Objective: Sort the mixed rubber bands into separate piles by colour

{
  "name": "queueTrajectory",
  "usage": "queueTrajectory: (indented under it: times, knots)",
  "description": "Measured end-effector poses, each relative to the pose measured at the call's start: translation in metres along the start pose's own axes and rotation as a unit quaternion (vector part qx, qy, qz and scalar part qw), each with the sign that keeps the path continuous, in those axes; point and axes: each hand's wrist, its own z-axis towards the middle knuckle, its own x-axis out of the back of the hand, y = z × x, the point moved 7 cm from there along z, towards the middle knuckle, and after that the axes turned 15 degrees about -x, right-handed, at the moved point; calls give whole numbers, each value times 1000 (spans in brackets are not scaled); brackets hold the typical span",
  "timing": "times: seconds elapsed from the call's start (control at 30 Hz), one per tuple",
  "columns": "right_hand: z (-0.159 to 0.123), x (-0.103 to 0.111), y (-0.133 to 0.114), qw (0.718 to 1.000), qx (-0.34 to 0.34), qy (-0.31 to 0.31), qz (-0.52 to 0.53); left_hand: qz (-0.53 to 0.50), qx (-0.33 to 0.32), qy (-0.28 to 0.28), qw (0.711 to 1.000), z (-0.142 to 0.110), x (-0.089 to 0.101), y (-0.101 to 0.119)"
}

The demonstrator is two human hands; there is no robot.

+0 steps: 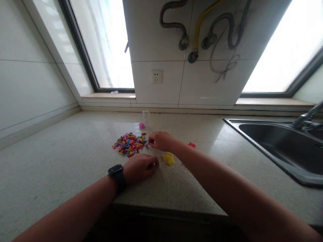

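A heap of small multicoloured pieces (130,144), too small to name surely, lies on the pale speckled countertop (83,168). At the heap's right edge is my right hand (161,141), its fingers pinched together beside a few loose dark and blue pieces. Any piece between those fingertips is too small to make out. Nearer to me, my left hand (142,167) rests on the counter with its fingers curled and closed; what they hold, if anything, is hidden. Just right of it sits a little yellow pile (168,159). Small red pieces (191,145) lie beyond my right forearm, partly covered by it.
Behind the heap are a clear plastic bottle or jar (146,116) and a pink object (141,125). A steel sink (264,151) with a faucet (309,117) is set in at the right. The tiled wall (151,94) bounds the back. My left wrist wears a dark watch (117,171).
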Motion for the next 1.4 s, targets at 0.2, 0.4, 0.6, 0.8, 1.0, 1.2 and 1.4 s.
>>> queueTrajectory:
  times: [0.2, 0.4, 0.6, 0.8, 1.0, 1.2, 1.4]
  knots:
    - [-2, 1, 1, 1000, -7, -2, 11, -5, -3, 2, 1000, 0, 0, 0]
    - [-2, -1, -1, 1000, -10, 5, 20, -9, -6, 2, 1000, -1, -1, -1]
    - [-5, 5, 7, 996, -8, 33, 86, -8, -7, 3, 1000, -1, 0, 1]
    - [-30, 34, 40, 972, -21, 73, 224, -9, 2, -4, 1000, 0, -1, -1]
    - [-70, 60, 96, 916, -92, 83, 382, -20, 5, -6, 1000, 0, -2, -1]
    - [-100, 75, 134, 869, -135, 118, 462, -35, 6, 0, 999, -1, -2, -1]
    - [-113, 66, 145, 831, -153, 143, 516, -50, 18, -12, 998, -1, -5, -3]
